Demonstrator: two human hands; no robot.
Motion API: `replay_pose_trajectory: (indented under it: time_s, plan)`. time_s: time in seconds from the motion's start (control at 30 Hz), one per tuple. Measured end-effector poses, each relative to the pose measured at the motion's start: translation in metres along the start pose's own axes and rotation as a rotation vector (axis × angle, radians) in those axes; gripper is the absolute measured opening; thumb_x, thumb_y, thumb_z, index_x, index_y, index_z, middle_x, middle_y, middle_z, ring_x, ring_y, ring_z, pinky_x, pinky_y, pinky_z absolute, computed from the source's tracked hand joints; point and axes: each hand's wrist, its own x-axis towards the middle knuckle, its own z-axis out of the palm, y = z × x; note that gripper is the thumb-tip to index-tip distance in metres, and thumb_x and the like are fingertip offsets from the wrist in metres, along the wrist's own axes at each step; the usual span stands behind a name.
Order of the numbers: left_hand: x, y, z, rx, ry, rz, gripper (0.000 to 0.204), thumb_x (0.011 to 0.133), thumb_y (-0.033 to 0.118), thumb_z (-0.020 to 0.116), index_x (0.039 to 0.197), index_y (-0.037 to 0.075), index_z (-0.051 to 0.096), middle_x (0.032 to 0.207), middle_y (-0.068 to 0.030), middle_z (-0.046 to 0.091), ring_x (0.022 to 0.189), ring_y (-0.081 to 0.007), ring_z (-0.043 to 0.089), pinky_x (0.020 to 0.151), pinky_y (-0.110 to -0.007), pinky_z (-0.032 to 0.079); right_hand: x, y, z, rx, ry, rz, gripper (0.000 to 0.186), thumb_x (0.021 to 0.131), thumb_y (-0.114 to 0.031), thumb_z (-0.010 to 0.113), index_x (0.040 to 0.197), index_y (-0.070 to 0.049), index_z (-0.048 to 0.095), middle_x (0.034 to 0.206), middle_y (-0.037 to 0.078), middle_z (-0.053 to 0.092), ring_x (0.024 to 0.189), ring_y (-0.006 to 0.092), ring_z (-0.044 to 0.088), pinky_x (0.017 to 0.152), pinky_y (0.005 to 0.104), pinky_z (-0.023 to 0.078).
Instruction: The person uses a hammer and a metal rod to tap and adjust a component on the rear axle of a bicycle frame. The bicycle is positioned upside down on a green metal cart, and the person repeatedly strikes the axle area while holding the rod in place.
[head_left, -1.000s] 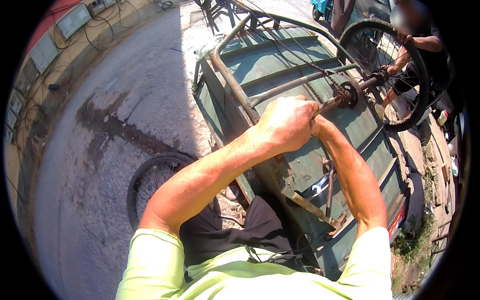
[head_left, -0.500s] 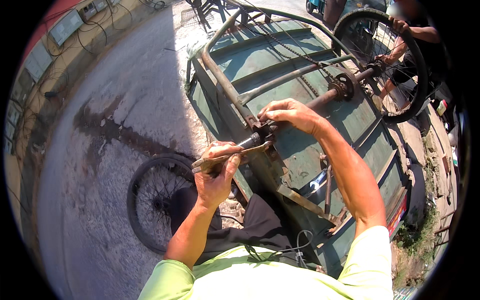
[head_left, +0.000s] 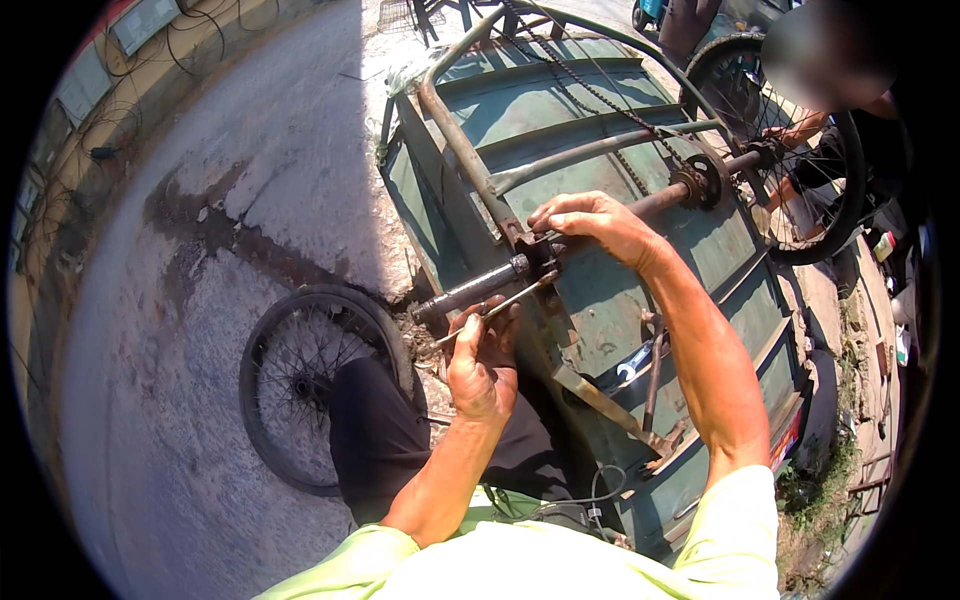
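Here, rusty axle [head_left: 600, 225] lengthwise between both hands, bare end lower-left.

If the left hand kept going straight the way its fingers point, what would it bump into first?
Most likely the dark axle just above the left hand, which holds a thin metal tool; the fingertips look almost against it, though depth is unclear.

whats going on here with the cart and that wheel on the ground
A person leans over an upturned green cart on the pavement, working at its rusty axle. The left hand holds a thin flat metal tool against the axle's bare end, while the right hand rests on the axle mount. One spoked wheel lies flat on the ground beside the cart. At the far end, another person's hand is at the wheel still mounted there.
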Motion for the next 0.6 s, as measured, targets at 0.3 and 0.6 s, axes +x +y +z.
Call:
replay_pose_trajectory:
  time_s: [0.3, 0.6]
  plan:
    - [-0.005, 0.004, 0.027, 0.02, 0.055, 0.016, 0.018, 0.1, 0.018, 0.055, 0.109, 0.003, 0.063, 0.108, -0.0153, 0.069, 0.102, -0.0296, 0.069, 0.092, -0.043, 0.058, -0.004, -0.006, 0.002, -0.012, 0.002, -0.034, 0.034, 0.093, -0.029, 0.061, 0.107, -0.001, 0.074, 0.108, 0.007, 0.07, 0.107, 0.0159, 0.06, 0.101, 0.0308, 0.041]
    - [0.023, 0.024, 0.121, 1.536, -0.663, 0.767, 0.015, 0.084, 0.007, 0.071, 0.097, 0.002, 0.065, 0.097, -0.0147, 0.062, 0.076, -0.029, 0.069, 0.066, -0.035, 0.055, 0.0, -0.004, -0.001, 0.157, 0.015, 0.06, 0.047, 0.099, -0.04, 0.053, 0.107, 0.003, 0.071, 0.109, 0.012, 0.071, 0.103, 0.019, 0.064, 0.1, 0.0348, 0.046]
